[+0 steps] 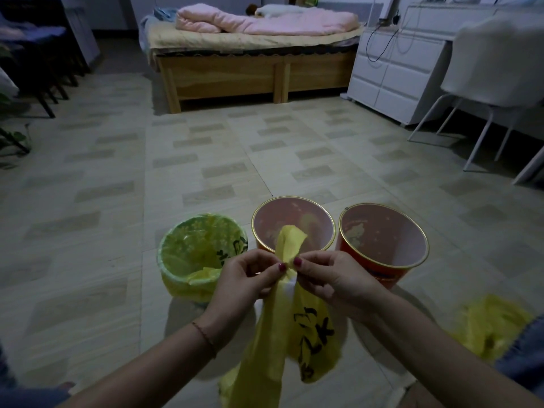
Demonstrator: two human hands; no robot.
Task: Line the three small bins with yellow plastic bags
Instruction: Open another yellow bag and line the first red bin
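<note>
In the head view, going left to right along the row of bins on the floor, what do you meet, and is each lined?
Lined bin, already fitted with a yellow bag → middle bin, unlined → right bin, unlined → loose yellow bag lying on the floor.
</note>
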